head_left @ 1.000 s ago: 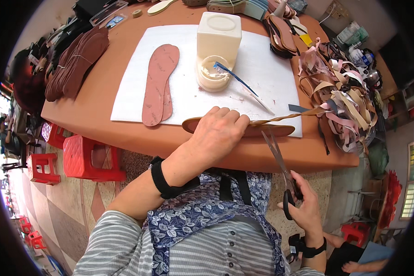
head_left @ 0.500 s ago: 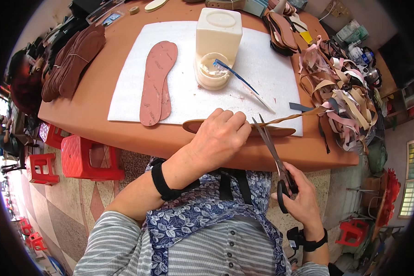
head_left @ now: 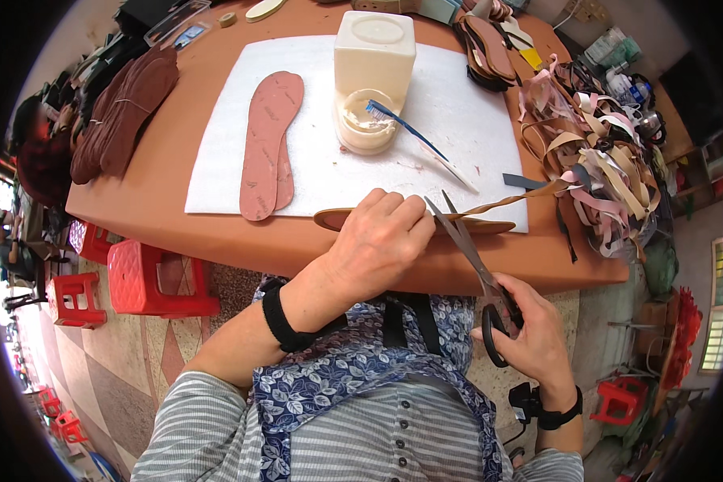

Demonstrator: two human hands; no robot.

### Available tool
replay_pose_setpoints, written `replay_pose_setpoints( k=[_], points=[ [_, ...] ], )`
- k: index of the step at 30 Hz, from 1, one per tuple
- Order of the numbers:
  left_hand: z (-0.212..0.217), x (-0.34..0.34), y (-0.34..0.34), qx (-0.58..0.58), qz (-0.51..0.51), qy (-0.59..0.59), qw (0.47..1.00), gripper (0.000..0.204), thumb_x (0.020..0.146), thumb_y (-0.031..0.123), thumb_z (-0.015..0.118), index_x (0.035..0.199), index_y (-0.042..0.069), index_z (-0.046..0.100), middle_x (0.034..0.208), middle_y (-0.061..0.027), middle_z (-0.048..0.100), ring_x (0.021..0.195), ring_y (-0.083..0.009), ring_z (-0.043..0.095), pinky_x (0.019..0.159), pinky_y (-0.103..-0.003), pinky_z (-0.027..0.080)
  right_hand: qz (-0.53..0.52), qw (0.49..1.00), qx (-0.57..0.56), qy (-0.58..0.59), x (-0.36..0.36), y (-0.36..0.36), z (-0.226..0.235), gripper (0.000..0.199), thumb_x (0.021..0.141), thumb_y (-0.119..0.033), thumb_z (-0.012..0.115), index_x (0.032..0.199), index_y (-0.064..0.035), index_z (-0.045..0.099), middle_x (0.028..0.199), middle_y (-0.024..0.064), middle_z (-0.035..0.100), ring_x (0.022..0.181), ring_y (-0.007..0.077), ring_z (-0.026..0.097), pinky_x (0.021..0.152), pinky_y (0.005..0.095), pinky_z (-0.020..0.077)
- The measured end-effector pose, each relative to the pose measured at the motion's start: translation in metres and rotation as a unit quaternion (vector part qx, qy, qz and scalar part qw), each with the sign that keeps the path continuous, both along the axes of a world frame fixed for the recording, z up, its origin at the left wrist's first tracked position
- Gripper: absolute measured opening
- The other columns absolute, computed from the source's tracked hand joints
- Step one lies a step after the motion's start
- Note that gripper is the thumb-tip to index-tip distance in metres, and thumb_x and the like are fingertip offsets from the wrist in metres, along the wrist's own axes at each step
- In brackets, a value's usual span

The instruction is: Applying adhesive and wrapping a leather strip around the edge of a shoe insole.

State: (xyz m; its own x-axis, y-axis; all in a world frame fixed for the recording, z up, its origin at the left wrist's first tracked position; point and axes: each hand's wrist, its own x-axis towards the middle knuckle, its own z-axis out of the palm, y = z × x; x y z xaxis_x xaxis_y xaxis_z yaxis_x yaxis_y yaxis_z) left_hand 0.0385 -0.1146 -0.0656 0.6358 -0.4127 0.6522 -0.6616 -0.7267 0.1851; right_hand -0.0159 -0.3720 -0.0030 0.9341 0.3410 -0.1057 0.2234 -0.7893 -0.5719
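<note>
My left hand [head_left: 381, 241] is closed on a brown insole [head_left: 334, 219], held edge-up at the table's near side. From its fingers a narrow tan strip [head_left: 526, 197] runs right toward a heap of strips; where it meets the insole is hidden. Black-handled scissors [head_left: 475, 261] are in my right hand [head_left: 534, 331], their blades parted, with the tips just right of my left fingers and close to the strip. Behind lie two overlapping reddish insoles [head_left: 269, 149] and a cream plastic container [head_left: 375, 64] of pale paste, a blue toothbrush [head_left: 418, 136] resting on its mouth.
A white foam sheet [head_left: 217, 181] covers the middle of the brown table [head_left: 157, 217]. Tangled strips [head_left: 610, 177] are heaped at right; bundled brown insoles [head_left: 128, 112] lie at left. More sole pieces [head_left: 486, 52] sit at the far right. Red stools [head_left: 149, 277] stand on the floor.
The scissors have shifted slightly left, bringing the blade tips nearer my left fingers. My left hand keeps its grip on the insole, and the view has moved a little.
</note>
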Motion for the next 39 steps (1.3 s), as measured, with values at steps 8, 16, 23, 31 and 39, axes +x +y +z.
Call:
replay_pose_setpoints(
  k=[8,16,23,31,39],
  points=[
    [0.002,-0.003,0.001,0.008,-0.009,0.007,1.000,0.029,0.070,0.006,0.066,0.098,0.001,0.065,0.083,-0.0069,0.054,0.073,-0.0221,0.055,0.068,-0.035,0.045,-0.021,0.996,0.055,0.061,0.006,0.016,-0.003,0.063,0.071,-0.031,0.087,0.121,-0.0029,0.061,0.072,0.0067,0.059,0.062,0.0197,0.058,0.059,0.0330,0.0481],
    [-0.001,0.002,-0.002,-0.005,0.003,-0.031,0.999,0.009,0.070,0.009,0.064,0.076,0.005,0.059,0.077,-0.0061,0.051,0.070,-0.0206,0.054,0.064,-0.034,0.043,-0.013,0.996,0.062,0.062,0.008,0.015,-0.010,0.057,0.075,-0.029,0.084,0.119,-0.0024,0.060,0.067,0.0061,0.058,0.057,0.0196,0.057,0.057,0.0329,0.0474],
    [0.001,-0.002,0.000,0.005,-0.007,0.001,1.000,0.028,0.071,0.008,0.066,0.098,0.002,0.065,0.083,-0.0065,0.053,0.072,-0.0220,0.055,0.067,-0.035,0.045,-0.035,0.983,0.150,0.098,0.004,0.010,-0.023,0.043,0.081,-0.013,0.079,0.117,-0.0012,0.059,0.061,0.0037,0.057,0.052,0.0123,0.053,0.053,0.0272,0.0431],
    [0.002,-0.003,0.001,0.005,-0.017,0.005,1.000,0.027,0.071,0.007,0.065,0.098,0.001,0.065,0.081,-0.0068,0.053,0.072,-0.0220,0.055,0.067,-0.035,0.044,-0.038,0.987,0.134,0.080,0.004,0.014,-0.024,0.044,0.081,-0.015,0.078,0.118,-0.0015,0.058,0.062,0.0049,0.059,0.054,0.0153,0.057,0.054,0.0297,0.0436],
    [-0.001,-0.001,-0.001,-0.002,-0.018,-0.027,0.999,0.013,0.070,0.010,0.063,0.082,0.005,0.061,0.079,-0.0057,0.051,0.071,-0.0204,0.053,0.066,-0.034,0.042,-0.007,0.994,0.083,0.068,0.015,0.022,-0.015,0.044,0.083,-0.022,0.076,0.117,-0.0015,0.057,0.063,0.0050,0.057,0.055,0.0177,0.058,0.056,0.0327,0.0449]
  ],
)
